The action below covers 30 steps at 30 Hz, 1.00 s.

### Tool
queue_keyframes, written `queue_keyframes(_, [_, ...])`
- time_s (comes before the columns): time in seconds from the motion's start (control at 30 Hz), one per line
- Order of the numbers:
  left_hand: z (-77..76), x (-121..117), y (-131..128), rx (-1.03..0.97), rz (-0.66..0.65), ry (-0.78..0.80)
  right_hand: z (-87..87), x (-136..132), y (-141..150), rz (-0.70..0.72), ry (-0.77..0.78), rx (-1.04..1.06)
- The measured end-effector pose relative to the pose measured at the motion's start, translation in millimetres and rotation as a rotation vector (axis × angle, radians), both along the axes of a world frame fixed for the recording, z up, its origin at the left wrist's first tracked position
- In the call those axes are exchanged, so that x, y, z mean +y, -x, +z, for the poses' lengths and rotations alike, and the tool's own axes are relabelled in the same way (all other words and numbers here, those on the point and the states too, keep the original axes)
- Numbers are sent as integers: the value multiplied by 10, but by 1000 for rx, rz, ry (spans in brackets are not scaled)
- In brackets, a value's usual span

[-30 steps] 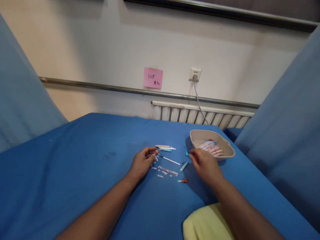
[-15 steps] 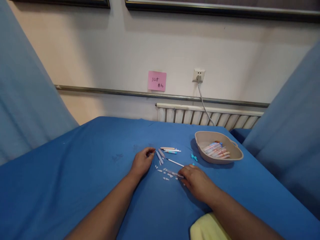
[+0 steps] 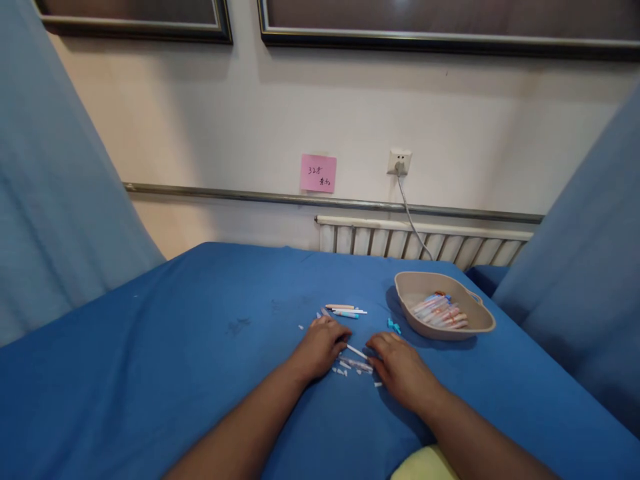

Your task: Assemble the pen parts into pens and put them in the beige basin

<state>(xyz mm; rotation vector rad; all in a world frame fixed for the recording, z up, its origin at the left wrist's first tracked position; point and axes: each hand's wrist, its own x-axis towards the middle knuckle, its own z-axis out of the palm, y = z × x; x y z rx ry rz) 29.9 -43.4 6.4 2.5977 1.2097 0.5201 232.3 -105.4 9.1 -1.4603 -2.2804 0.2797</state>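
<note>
A thin white pen refill (image 3: 357,351) spans the gap between my two hands, low over the blue cloth. At its left end, the fingertips of my left hand (image 3: 320,347) are closed in a pinch. My right hand (image 3: 403,370) is curled round its right end, with thumb and forefinger at the tip. Just below lies a clear pen barrel (image 3: 356,364), its right end close to my right thumb. Small white pen tips (image 3: 340,372) are scattered about it. Beyond my left hand are a peach pen part (image 3: 340,307) and a light-blue pen part (image 3: 346,315).
A beige basket (image 3: 407,283) at the right holds several assembled pens (image 3: 440,311). Small turquoise pieces (image 3: 394,326) lie left of it. The blue cloth (image 3: 190,387) covers the table. Blue curtains (image 3: 55,200) hang at both sides, and a radiator (image 3: 345,239) stands behind.
My left hand has moved right and nearer, from beside the grey pen parts to the white refill. My right hand has shifted from the clear barrel to the refill's end. The view has tilted up slightly.
</note>
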Motion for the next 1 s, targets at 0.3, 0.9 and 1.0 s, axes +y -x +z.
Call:
queue_keyframes(0.3, [43, -136, -101, -40, -5, 31, -50, 62, 3, -4, 39, 4])
queue_keyframes(0.9, [111, 165, 354, -5, -1, -9, -124, 98, -72, -182, 131, 662])
queue_keyframes(1.0, [116, 148, 328, 34, 20, -29, -137, 125, -74, -180, 177, 815])
